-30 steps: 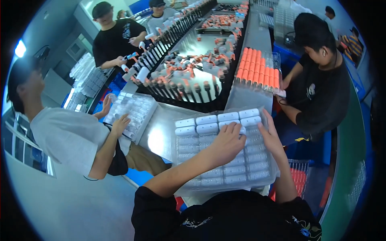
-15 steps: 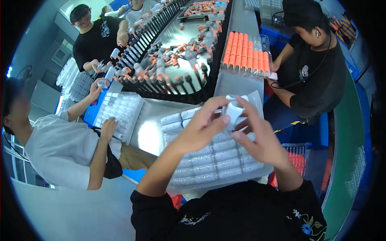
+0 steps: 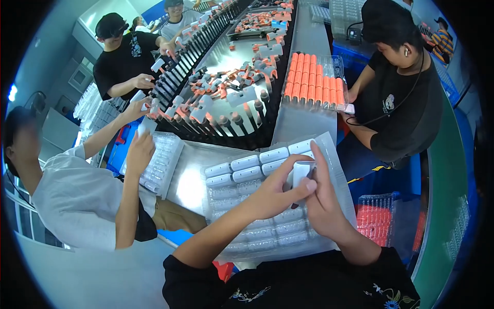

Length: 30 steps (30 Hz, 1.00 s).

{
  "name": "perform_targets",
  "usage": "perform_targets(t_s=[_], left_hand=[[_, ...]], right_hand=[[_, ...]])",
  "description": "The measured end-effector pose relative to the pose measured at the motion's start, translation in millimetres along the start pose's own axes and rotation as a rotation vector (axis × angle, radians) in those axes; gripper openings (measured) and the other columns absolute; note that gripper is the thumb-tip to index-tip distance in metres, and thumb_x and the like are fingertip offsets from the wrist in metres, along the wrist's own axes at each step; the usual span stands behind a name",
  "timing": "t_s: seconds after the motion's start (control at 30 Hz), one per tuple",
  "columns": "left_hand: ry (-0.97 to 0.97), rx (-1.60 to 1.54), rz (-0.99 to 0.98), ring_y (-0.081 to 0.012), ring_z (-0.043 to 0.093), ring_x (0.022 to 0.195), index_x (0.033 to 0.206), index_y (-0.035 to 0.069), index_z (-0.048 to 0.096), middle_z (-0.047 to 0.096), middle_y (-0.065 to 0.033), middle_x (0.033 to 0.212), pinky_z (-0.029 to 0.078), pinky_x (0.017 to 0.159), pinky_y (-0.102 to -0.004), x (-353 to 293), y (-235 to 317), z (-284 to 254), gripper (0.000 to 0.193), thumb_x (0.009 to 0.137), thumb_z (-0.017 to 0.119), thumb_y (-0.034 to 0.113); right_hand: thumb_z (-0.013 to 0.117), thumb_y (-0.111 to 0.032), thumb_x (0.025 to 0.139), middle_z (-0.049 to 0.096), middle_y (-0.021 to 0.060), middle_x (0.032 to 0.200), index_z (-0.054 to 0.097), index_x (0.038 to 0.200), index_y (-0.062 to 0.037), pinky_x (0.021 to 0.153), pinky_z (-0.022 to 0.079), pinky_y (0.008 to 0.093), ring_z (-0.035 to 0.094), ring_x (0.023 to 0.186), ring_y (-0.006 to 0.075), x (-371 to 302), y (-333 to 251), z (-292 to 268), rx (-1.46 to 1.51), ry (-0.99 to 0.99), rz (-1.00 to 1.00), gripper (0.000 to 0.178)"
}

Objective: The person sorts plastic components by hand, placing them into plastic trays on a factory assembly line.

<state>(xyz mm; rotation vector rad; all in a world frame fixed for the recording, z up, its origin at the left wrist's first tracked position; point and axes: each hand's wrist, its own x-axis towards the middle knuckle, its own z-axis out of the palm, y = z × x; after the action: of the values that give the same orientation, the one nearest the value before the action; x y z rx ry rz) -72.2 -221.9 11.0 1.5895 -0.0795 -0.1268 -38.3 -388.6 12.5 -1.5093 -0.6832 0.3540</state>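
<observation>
A white plastic housing with a rounded, hollow-looking end is held between my two hands. My left hand grips it from the left, thumb across its front. Against its right side lies my right hand, fingers pointing up and pressed to the piece. A small dark bit shows just under the left thumb; I cannot make out what it is. Below both hands is a clear plastic blister tray. Its far rows hold several white housings, while nearer pockets look unfilled. My hands hide part of the tray.
Beyond the tray a looped conveyor with black upright pegs carries orange and grey parts. A tray of orange cylinders sits at the far right, beside a person in black. At left, a person in white handles white parts over another blister tray.
Both my hands have moved down and closer together, and the white housing has turned in them. The far rows of the tray now show more. The person at left has raised a hand from their tray.
</observation>
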Motion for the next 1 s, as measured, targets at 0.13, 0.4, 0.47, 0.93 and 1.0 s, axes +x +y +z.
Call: perform_targets(t_s=[0.13,0.4,0.47,0.93,1.0], left_hand=[[0.007,-0.031,-0.141,-0.0089,0.058,0.074,0.138,0.008,0.053,0.061,-0.0068,0.108,0.049,0.063,-0.0256,1,18,10,0.056,0.097,0.071,0.041],[0.118,0.537,0.190,-0.0444,0.055,0.121,0.136,0.001,0.052,0.050,-0.0304,0.133,0.045,0.103,-0.0475,-17,8,41,0.051,0.099,0.064,0.034],[0.145,0.536,0.243,-0.0515,0.048,0.125,0.138,0.001,0.049,0.043,-0.0328,0.139,0.042,0.106,-0.0513,-15,4,50,0.052,0.099,0.062,0.032],[0.622,0.292,0.258,-0.0297,0.053,0.122,0.140,0.004,0.046,0.038,-0.0182,0.136,0.059,0.083,-0.0337,-36,-27,64,0.053,0.093,0.071,0.012],[0.573,0.466,0.220,-0.0315,0.053,0.120,0.138,0.004,0.049,0.039,-0.0200,0.138,0.056,0.085,-0.0349,-45,-25,57,0.052,0.092,0.071,0.012]], right_hand=[[0.035,-0.021,0.112,0.052,0.0122,0.129,0.013,0.164,-0.0040,0.102,0.044,0.0345,0.054,0.112,0.0168,-3,20,-4,0.214,0.027,0.164,0.059],[0.030,-0.035,0.115,0.043,0.0115,0.145,0.017,0.166,-0.0118,0.116,0.030,0.0330,0.042,0.133,0.0175,-14,16,-6,0.398,0.040,0.160,0.057],[0.030,-0.035,0.115,0.042,0.0124,0.146,0.021,0.164,-0.0114,0.117,0.029,0.0334,0.041,0.134,0.0179,-16,5,-6,0.521,0.071,0.230,0.055],[0.042,-0.026,0.108,0.042,0.0207,0.140,0.036,0.150,0.0042,0.111,0.034,0.0395,0.043,0.130,0.0285,-27,18,7,-0.007,0.136,-0.098,0.052],[0.042,-0.025,0.108,0.041,0.0219,0.141,0.038,0.148,0.0053,0.110,0.032,0.0407,0.040,0.131,0.0296,-25,12,2,-0.006,0.163,-0.154,0.051]])
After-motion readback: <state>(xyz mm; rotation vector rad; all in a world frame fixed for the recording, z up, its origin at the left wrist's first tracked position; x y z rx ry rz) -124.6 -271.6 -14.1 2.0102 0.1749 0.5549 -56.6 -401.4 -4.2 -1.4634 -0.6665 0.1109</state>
